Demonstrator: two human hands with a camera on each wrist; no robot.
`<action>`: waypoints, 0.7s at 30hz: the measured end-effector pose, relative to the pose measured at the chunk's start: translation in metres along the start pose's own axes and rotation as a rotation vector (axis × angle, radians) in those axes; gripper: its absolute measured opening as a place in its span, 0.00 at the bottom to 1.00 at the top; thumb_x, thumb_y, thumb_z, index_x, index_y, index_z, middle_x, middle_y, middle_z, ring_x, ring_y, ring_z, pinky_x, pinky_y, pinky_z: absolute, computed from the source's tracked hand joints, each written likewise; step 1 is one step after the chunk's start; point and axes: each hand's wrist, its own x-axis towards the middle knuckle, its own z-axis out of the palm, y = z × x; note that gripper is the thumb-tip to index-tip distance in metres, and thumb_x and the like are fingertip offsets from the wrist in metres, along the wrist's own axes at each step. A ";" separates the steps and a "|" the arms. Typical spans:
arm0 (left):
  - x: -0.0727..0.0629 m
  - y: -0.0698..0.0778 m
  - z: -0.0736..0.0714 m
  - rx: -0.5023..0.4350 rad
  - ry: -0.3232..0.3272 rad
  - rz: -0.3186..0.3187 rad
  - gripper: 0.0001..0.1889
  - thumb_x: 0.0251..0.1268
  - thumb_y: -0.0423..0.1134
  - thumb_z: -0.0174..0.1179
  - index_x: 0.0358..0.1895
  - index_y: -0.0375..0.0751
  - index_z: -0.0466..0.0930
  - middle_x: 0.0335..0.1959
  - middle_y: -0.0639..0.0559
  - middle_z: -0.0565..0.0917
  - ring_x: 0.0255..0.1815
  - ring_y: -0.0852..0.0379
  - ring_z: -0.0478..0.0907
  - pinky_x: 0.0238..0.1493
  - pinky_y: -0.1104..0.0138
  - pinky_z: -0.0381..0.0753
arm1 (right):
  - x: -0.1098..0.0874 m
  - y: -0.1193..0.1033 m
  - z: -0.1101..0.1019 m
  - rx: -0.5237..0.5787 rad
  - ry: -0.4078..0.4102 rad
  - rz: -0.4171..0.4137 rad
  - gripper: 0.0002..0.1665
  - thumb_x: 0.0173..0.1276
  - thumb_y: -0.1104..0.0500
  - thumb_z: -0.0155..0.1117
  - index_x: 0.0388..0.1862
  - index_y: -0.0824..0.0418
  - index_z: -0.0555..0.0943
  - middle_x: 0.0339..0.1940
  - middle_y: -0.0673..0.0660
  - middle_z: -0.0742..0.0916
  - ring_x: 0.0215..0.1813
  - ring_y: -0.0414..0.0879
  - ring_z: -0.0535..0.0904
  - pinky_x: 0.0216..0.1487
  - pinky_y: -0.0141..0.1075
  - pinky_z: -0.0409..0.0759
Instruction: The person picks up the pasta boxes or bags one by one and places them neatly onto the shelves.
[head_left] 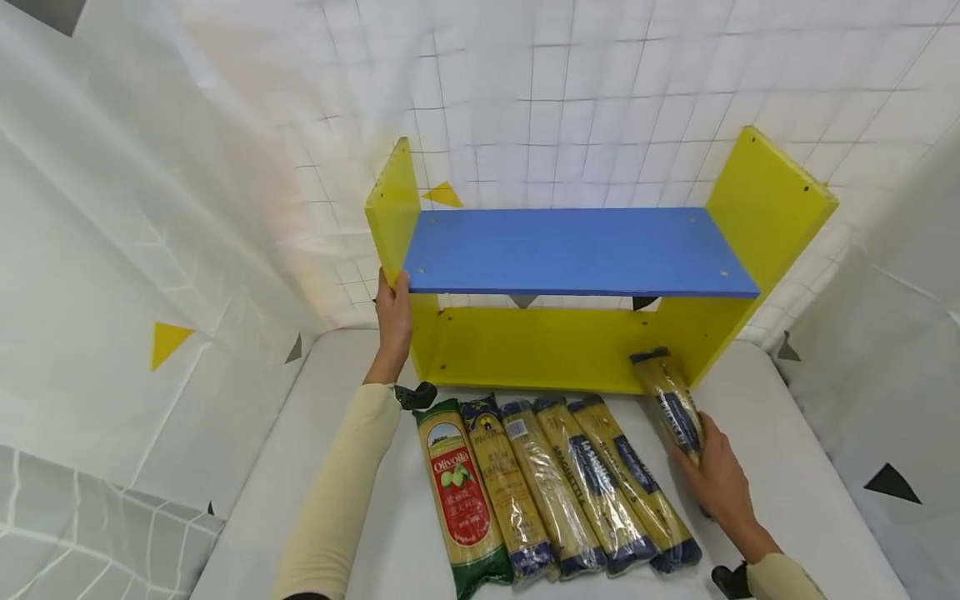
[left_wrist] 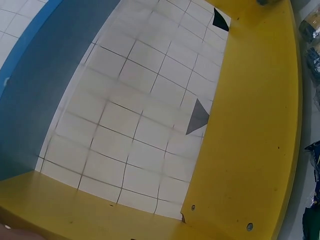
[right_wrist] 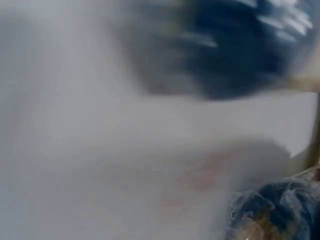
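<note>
A small shelf has yellow sides, a blue middle board (head_left: 577, 250) and a yellow bottom board (head_left: 540, 346). My left hand (head_left: 394, 321) grips the front edge of its left side panel (head_left: 393, 208), just below the blue board. In my right hand (head_left: 720, 479) is a clear packet of spaghetti (head_left: 667, 392), held near its lower end. Its dark far end overlaps the right part of the bottom board in the head view. The right wrist view is blurred, with a dark blue packet end (right_wrist: 235, 50) across the top.
Several pasta packets lie side by side before the shelf, among them a green-and-red one (head_left: 461, 492) at the left and a blue-ended one (head_left: 637, 479) at the right. White sheeting (head_left: 600, 100) with a grid of lines hangs behind. The table (head_left: 810, 467) is white.
</note>
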 end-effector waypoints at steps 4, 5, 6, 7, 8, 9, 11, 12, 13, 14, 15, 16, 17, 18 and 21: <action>0.000 0.000 0.002 0.006 -0.007 -0.004 0.19 0.85 0.50 0.41 0.65 0.42 0.65 0.31 0.56 0.62 0.25 0.59 0.57 0.36 0.68 0.60 | 0.018 -0.009 0.004 0.042 0.061 0.032 0.47 0.70 0.55 0.69 0.77 0.73 0.56 0.59 0.80 0.76 0.51 0.73 0.80 0.42 0.65 0.77; -0.001 0.000 0.003 0.005 -0.007 -0.005 0.19 0.85 0.49 0.41 0.66 0.42 0.65 0.31 0.55 0.63 0.25 0.59 0.57 0.36 0.68 0.60 | 0.024 -0.011 0.006 0.052 0.067 0.058 0.47 0.71 0.55 0.69 0.76 0.74 0.55 0.58 0.81 0.77 0.49 0.73 0.80 0.41 0.64 0.77; 0.000 0.000 0.003 0.006 -0.005 -0.002 0.19 0.85 0.49 0.41 0.65 0.42 0.65 0.31 0.55 0.63 0.25 0.58 0.57 0.36 0.67 0.60 | 0.029 -0.014 0.008 0.065 0.074 0.090 0.46 0.71 0.54 0.68 0.75 0.74 0.55 0.57 0.81 0.77 0.48 0.73 0.81 0.40 0.63 0.77; 0.000 0.000 0.003 0.006 -0.006 -0.001 0.19 0.85 0.49 0.41 0.66 0.42 0.65 0.31 0.55 0.63 0.25 0.58 0.56 0.36 0.67 0.60 | 0.033 -0.016 0.011 0.074 0.077 0.126 0.46 0.72 0.53 0.67 0.75 0.74 0.54 0.57 0.81 0.77 0.47 0.73 0.81 0.39 0.62 0.77; 0.000 0.000 0.004 0.008 -0.008 0.000 0.19 0.85 0.49 0.41 0.66 0.42 0.65 0.31 0.55 0.63 0.25 0.58 0.56 0.36 0.67 0.60 | 0.037 -0.018 0.013 0.088 0.080 0.161 0.46 0.72 0.52 0.67 0.75 0.74 0.54 0.57 0.81 0.77 0.46 0.72 0.81 0.39 0.61 0.77; 0.000 0.000 0.004 0.009 -0.010 0.002 0.19 0.85 0.49 0.41 0.66 0.42 0.65 0.31 0.55 0.63 0.25 0.58 0.56 0.36 0.67 0.60 | 0.041 -0.021 0.015 0.102 0.083 0.192 0.47 0.73 0.52 0.67 0.75 0.73 0.53 0.57 0.81 0.77 0.47 0.72 0.80 0.39 0.61 0.77; 0.000 0.000 0.003 0.014 -0.011 -0.001 0.19 0.85 0.50 0.41 0.66 0.43 0.65 0.31 0.55 0.63 0.25 0.59 0.57 0.36 0.67 0.61 | 0.047 -0.024 0.019 0.121 0.083 0.233 0.48 0.72 0.51 0.67 0.75 0.75 0.53 0.57 0.81 0.76 0.48 0.72 0.79 0.42 0.61 0.76; 0.000 0.001 0.003 0.017 -0.010 -0.004 0.19 0.85 0.50 0.41 0.66 0.43 0.64 0.31 0.55 0.63 0.26 0.58 0.58 0.37 0.67 0.61 | 0.048 -0.025 0.021 0.133 0.081 0.240 0.48 0.72 0.51 0.67 0.75 0.75 0.53 0.57 0.81 0.76 0.50 0.72 0.78 0.44 0.62 0.75; 0.000 0.001 0.002 0.016 -0.010 -0.010 0.19 0.85 0.50 0.41 0.66 0.43 0.64 0.32 0.55 0.63 0.26 0.58 0.58 0.37 0.67 0.61 | 0.050 -0.026 0.022 0.139 0.077 0.235 0.49 0.71 0.52 0.68 0.75 0.76 0.52 0.57 0.82 0.75 0.51 0.73 0.76 0.46 0.63 0.75; 0.000 0.002 0.002 0.019 -0.008 -0.016 0.19 0.85 0.51 0.41 0.66 0.43 0.64 0.32 0.55 0.63 0.27 0.58 0.58 0.37 0.67 0.62 | 0.050 -0.026 0.023 0.151 0.071 0.224 0.50 0.71 0.53 0.68 0.76 0.77 0.52 0.58 0.82 0.74 0.52 0.73 0.75 0.47 0.63 0.74; 0.000 0.002 0.001 0.022 -0.006 -0.022 0.19 0.84 0.51 0.41 0.66 0.44 0.64 0.32 0.56 0.63 0.27 0.58 0.59 0.37 0.67 0.62 | 0.051 -0.026 0.023 0.156 0.066 0.206 0.51 0.70 0.53 0.68 0.76 0.77 0.51 0.59 0.83 0.73 0.54 0.73 0.74 0.49 0.64 0.73; 0.000 0.003 0.001 0.023 -0.006 -0.028 0.19 0.84 0.52 0.40 0.66 0.45 0.64 0.32 0.56 0.63 0.28 0.58 0.59 0.37 0.67 0.62 | 0.049 -0.024 0.022 0.158 0.060 0.182 0.51 0.70 0.54 0.69 0.77 0.77 0.51 0.60 0.83 0.72 0.55 0.73 0.74 0.49 0.65 0.73; 0.000 0.003 0.001 0.022 -0.005 -0.030 0.19 0.85 0.52 0.40 0.66 0.44 0.64 0.32 0.56 0.63 0.28 0.58 0.59 0.38 0.66 0.62 | 0.047 -0.022 0.021 0.163 0.049 0.157 0.52 0.69 0.55 0.69 0.78 0.77 0.50 0.61 0.83 0.72 0.55 0.73 0.73 0.50 0.65 0.73; -0.001 0.003 0.002 0.021 -0.005 -0.029 0.20 0.85 0.51 0.40 0.66 0.44 0.64 0.32 0.55 0.63 0.28 0.57 0.58 0.38 0.66 0.61 | 0.044 -0.020 0.020 0.164 0.038 0.132 0.53 0.69 0.54 0.69 0.78 0.77 0.49 0.62 0.83 0.72 0.55 0.74 0.73 0.50 0.65 0.73; -0.002 0.004 0.003 0.020 -0.003 -0.032 0.20 0.85 0.51 0.41 0.66 0.43 0.64 0.32 0.56 0.63 0.28 0.57 0.57 0.38 0.66 0.60 | 0.030 -0.012 0.015 0.115 -0.025 0.108 0.58 0.70 0.49 0.68 0.80 0.76 0.46 0.62 0.83 0.71 0.56 0.75 0.73 0.50 0.67 0.73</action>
